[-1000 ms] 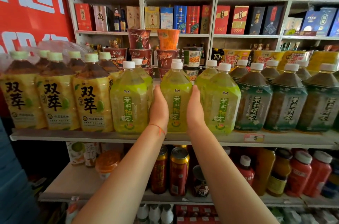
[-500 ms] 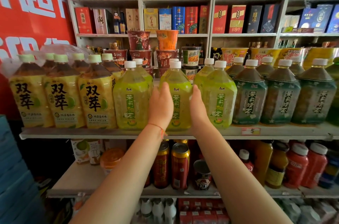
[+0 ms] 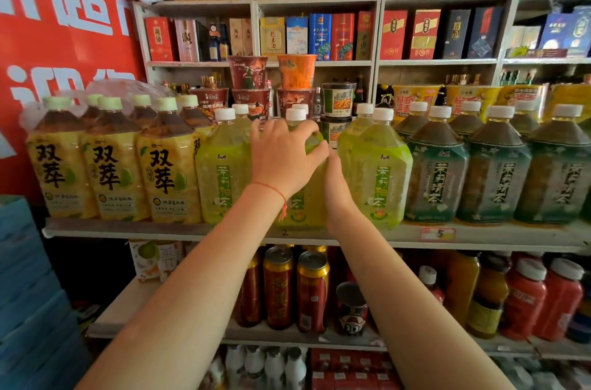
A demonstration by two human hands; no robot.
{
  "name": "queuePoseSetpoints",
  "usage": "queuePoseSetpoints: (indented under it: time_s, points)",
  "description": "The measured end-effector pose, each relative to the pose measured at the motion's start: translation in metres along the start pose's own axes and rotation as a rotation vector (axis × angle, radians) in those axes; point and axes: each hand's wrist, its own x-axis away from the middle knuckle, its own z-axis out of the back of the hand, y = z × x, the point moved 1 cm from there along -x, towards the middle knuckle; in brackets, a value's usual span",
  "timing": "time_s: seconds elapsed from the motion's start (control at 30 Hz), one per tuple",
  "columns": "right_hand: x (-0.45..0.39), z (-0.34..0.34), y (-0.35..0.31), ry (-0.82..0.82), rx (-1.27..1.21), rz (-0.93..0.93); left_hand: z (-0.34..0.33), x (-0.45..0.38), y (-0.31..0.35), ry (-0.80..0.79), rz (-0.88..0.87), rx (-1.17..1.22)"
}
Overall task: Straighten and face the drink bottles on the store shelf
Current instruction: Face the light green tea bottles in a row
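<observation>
Mid-shelf (image 3: 479, 241), front row: green bottle (image 3: 315, 197) stands between two matching ones, white cap (image 3: 295, 114) up. Left hand (image 3: 284, 159) has moved since half a second ago, from flat on the bottle's left side to up over its shoulder, fingers spread and curled on it just below the cap. Right hand (image 3: 335, 188) stays on the bottle's right side, thumb up along it; its fingers go behind the bottle, so I can't tell how they lie. Bottle is pale green, mostly covered by the left hand and wrist; only the bottom of its label shows, so facing is unclear. Left neighbour (image 3: 220, 172) and right neighbour (image 3: 380, 172) show labels to the front. Yellow bottles (image 3: 166, 172) further left, dark teal ones (image 3: 435, 175) further right, rightmost cut off by the frame edge.
</observation>
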Motion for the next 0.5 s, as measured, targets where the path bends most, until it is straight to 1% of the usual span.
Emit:
queuePoseSetpoints:
  time_s: [0.17,0.27,0.37,0.43,0.5]
  points:
    - [0.001,-0.015,0.0,-0.041,0.007,-0.029,0.001,0.003,-0.016,0.029,-0.023,-0.058]
    - [0.001,-0.019,-0.002,-0.01,-0.019,-0.033,0.0,0.005,-0.021,0.04,-0.034,-0.082]
    - [0.005,-0.02,-0.003,0.048,-0.023,-0.014,-0.005,0.007,-0.015,0.039,-0.006,-0.073]
    - [0.005,-0.019,-0.003,0.101,0.051,0.052,-0.007,0.007,-0.01,0.038,0.039,-0.052]
    - [0.006,-0.014,-0.006,0.139,0.199,0.2,-0.01,0.008,-0.004,0.065,0.093,0.005]
